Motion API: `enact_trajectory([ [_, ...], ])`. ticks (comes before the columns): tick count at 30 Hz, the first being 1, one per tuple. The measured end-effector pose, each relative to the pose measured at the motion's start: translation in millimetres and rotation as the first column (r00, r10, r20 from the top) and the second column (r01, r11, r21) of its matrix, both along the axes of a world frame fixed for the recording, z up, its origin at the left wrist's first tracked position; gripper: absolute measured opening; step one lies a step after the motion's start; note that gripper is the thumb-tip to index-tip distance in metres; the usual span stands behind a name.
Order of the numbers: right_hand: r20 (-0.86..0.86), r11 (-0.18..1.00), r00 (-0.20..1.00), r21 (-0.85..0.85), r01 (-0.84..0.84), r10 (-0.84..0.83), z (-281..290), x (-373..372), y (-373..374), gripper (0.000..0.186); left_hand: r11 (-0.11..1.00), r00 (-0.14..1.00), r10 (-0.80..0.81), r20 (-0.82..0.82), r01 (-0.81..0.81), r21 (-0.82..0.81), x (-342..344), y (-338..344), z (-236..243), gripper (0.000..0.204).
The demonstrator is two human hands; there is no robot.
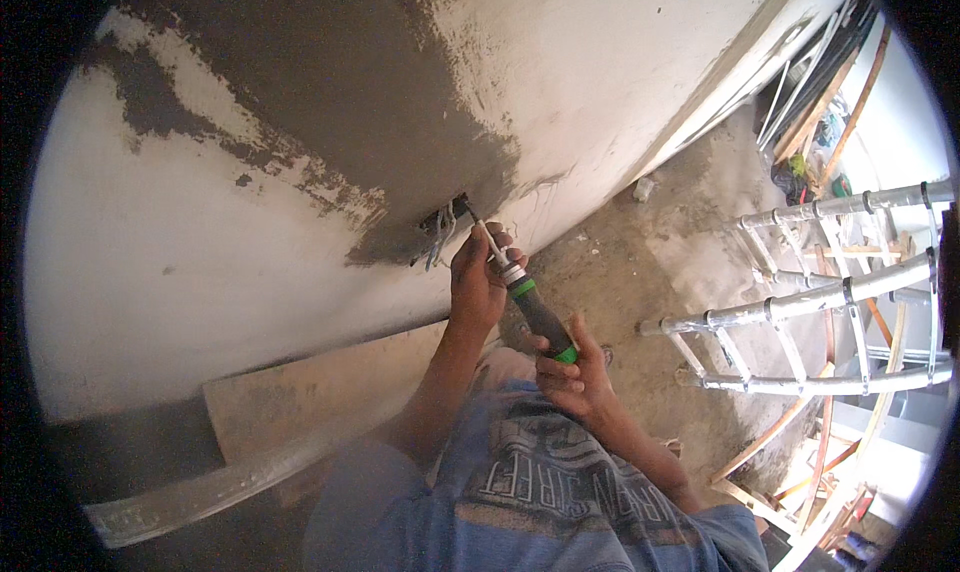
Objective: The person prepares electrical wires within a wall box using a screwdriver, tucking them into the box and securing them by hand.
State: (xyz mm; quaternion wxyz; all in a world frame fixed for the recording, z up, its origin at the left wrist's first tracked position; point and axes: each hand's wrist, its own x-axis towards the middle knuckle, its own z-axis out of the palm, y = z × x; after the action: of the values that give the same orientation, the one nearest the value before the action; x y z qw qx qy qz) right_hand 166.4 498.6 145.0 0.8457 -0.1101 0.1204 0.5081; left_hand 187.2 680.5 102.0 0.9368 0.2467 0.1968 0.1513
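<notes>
A screwdriver [541,317] with a black and green handle slants up to an electrical box opening [459,207] in the wall. My right hand [577,374] is closed around the rear end of its handle. Farther up, my left hand [481,277] has its fingers closed about the shaft, close to the wall. The tool's tip meets the right side of the opening; the exact contact is too small to make out. Several loose grey wires [437,240] hang from the opening, just left of my left fingers.
Dark fresh plaster [340,82] surrounds the opening on the white wall [130,262]. A pale board [310,390] leans along the wall's foot. Metal ladders [815,300] stand at the right, with wooden strips and pipes [825,102] behind. A small rubble lump [644,189] lies on the floor.
</notes>
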Motion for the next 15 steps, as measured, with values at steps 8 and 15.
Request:
enact_trajectory([
  [8, 0.844, 0.672, 0.378, -0.533, 0.515, 0.38, -0.5, 6.0, 7.2, 0.05, 0.988, 0.991, -0.132, 0.017, 0.133, -0.084, 0.1, -23.7, 27.1, 0.029],
  [15, 0.367, 0.958, 0.93, -0.261, 0.118, -0.014, -3.5, 6.2, -3.4, 0.035, 0.995, 0.994, -0.097, -0.058, 0.095, -0.033, 3.2, -27.5, 30.4, 0.026],
])
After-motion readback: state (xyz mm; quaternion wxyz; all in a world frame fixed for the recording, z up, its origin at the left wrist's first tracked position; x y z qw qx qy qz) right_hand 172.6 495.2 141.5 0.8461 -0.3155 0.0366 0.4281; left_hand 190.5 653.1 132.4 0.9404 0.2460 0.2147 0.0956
